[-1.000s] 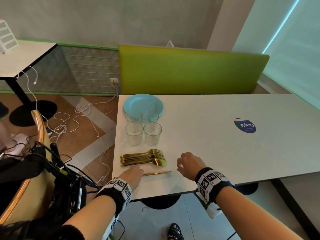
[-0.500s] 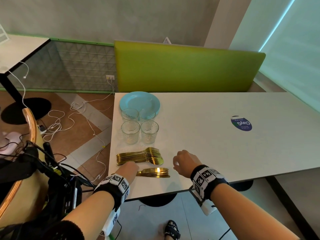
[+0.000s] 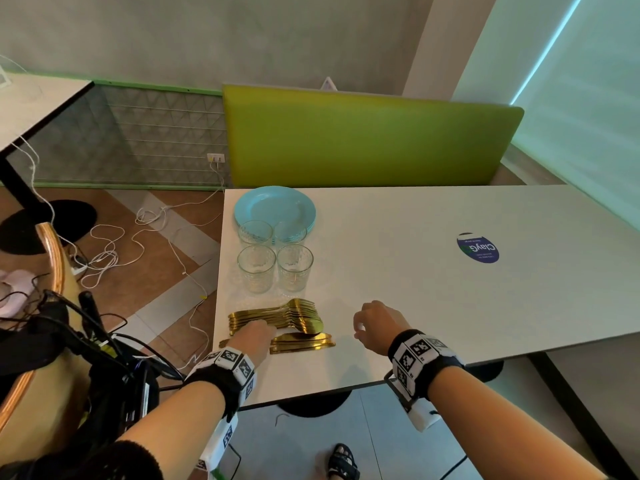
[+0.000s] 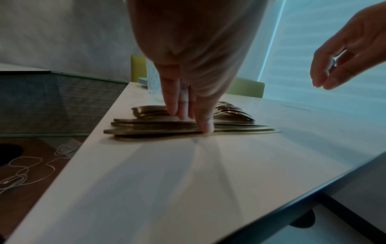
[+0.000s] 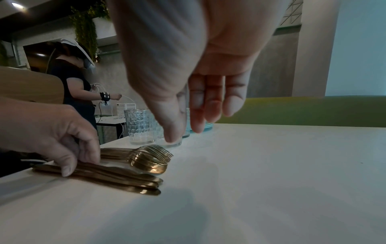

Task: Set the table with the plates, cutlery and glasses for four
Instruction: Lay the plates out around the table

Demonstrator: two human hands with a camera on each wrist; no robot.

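Note:
A stack of light blue plates [image 3: 275, 206] sits at the far left end of the white table [image 3: 433, 306]. Several clear patterned glasses [image 3: 257, 268] stand in front of it. Nearer lie gold forks and spoons [image 3: 294, 315], then a row of gold knives [image 3: 304, 342] [image 4: 167, 127] [image 5: 117, 180]. My left hand [image 3: 256, 336] [image 4: 188, 118] [image 5: 81, 163] rests its fingertips on the knife handles, thumb at their near edge. To the right of the cutlery my right hand [image 3: 360, 327] [image 5: 188, 132] [image 4: 323, 82] hovers just above the table, fingers loosely bent, holding nothing.
A green bench back [image 3: 370, 140] runs behind the table. A round blue sticker [image 3: 478, 247] marks the tabletop at the right. White cables [image 3: 114, 247] lie on the floor at the left, beside a wooden chair [image 3: 52, 265] with gear. Another person [image 5: 73, 79] stands behind.
My left hand has slid forward from the table's near edge onto the knife handles, and the knives now lie gathered together. The right hand has hardly moved.

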